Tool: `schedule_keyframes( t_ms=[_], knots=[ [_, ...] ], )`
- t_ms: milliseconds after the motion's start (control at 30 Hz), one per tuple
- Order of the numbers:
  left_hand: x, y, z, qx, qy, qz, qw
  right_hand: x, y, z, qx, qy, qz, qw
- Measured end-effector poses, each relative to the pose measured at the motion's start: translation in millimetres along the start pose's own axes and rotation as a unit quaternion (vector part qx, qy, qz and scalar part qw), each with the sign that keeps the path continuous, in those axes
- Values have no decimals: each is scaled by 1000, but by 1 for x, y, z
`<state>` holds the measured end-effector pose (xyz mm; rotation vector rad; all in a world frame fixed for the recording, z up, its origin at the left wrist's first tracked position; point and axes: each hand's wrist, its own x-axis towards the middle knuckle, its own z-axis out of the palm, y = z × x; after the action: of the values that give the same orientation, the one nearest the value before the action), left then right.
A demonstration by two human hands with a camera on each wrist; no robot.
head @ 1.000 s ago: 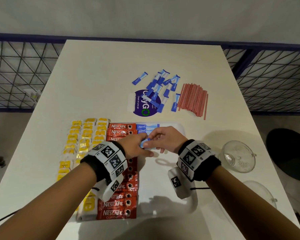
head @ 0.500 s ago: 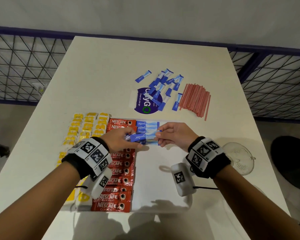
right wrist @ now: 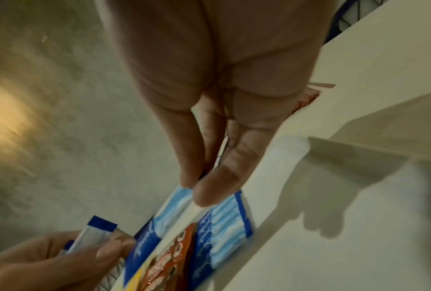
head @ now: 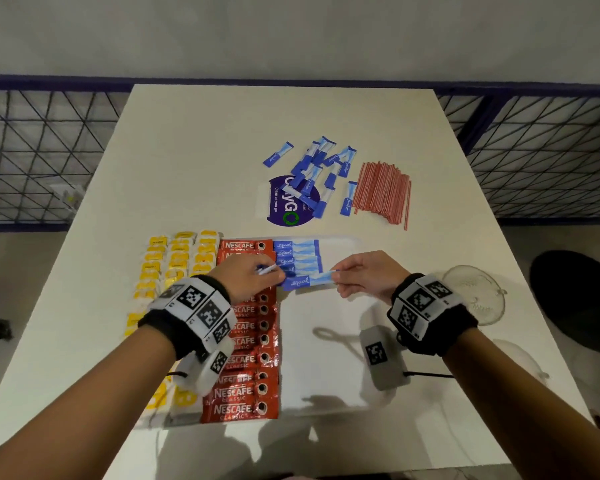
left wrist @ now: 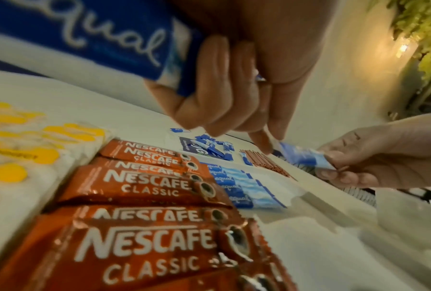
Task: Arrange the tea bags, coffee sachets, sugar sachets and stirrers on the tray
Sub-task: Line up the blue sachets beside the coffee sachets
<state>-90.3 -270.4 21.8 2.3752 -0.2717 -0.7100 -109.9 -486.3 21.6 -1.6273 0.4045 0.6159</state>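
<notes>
Rows of yellow tea bags (head: 177,261) and red Nescafe coffee sachets (head: 241,358) filled the white plastic tray's (head: 326,375) left side. Above them, the left hand (head: 246,277) gripped spare blue sugar sachets (left wrist: 104,39), while the right hand (head: 368,277) pinched one blue Equal sugar sachet (head: 307,281) beside the laid row (head: 297,256). Red stirrers (head: 383,192) lay beyond on the white table (head: 205,161).

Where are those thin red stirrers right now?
In the head view, the red stirrers lie bundled on the table's far right, outside the tray, just right of the loose blue sachets.
</notes>
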Motion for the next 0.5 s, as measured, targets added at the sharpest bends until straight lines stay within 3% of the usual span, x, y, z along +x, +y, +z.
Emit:
schedule_keyframes(
  t_ms=[167, 333, 500],
  knots=[
    [2, -8, -6, 40, 35, -13, 998, -2, 24, 4, -28, 28, 56, 998],
    [7, -13, -5, 72, 30, -18, 997, 4, 41, 17, -2, 86, 86, 993],
    [11, -12, -3, 91, 19, -17, 996, 22, 41, 20, -58, 111, 108, 986]
  ],
)
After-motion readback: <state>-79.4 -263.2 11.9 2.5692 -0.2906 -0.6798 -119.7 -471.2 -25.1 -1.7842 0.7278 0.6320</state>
